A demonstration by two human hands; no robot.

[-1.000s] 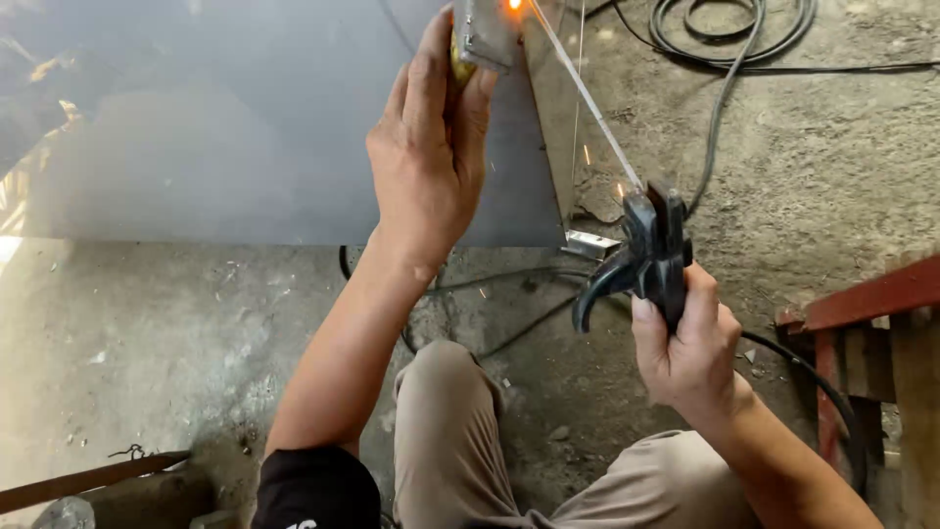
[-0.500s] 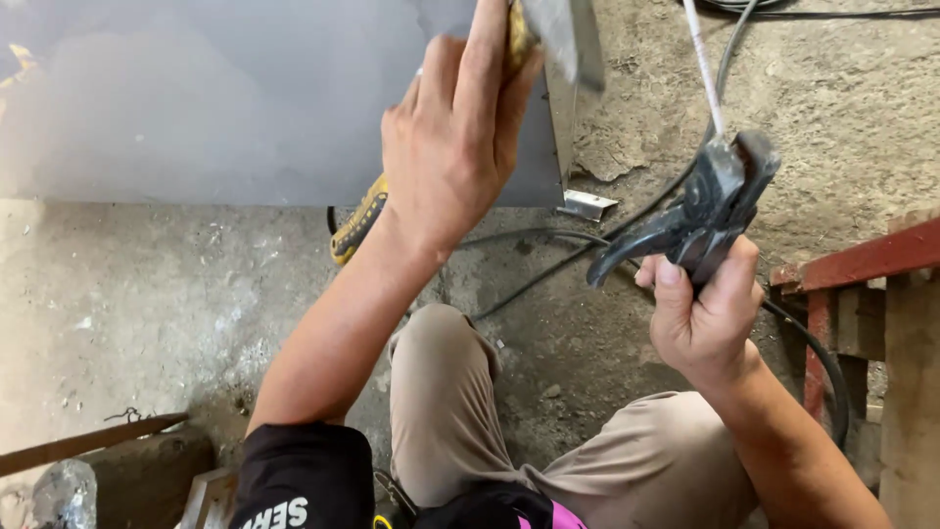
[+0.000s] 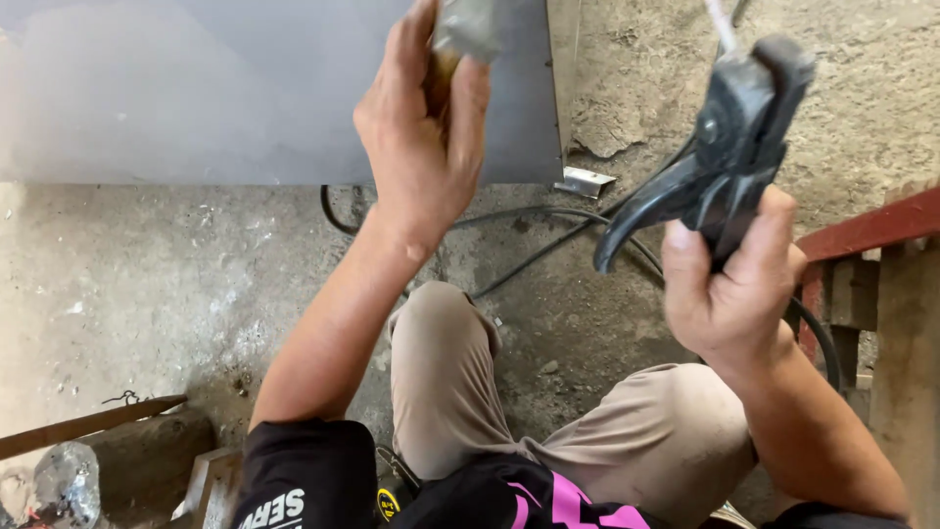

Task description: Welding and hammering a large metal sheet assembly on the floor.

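Against the grey metal sheet (image 3: 196, 88) standing on the concrete floor (image 3: 147, 294), the left hand (image 3: 421, 147) pinched a small metal piece (image 3: 468, 24); the right hand (image 3: 729, 284) gripped the black electrode holder (image 3: 729, 147), evidently mid-weld, needing steady aim.

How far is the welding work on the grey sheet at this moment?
Looks done: a small metal bracket sits at the lower corner of the grey metal sheet. In hand: the left hand presses a small metal piece against the sheet, and the right hand holds the black electrode holder, raised away from it. Left: no arc is visible, so joining that piece seems pending.
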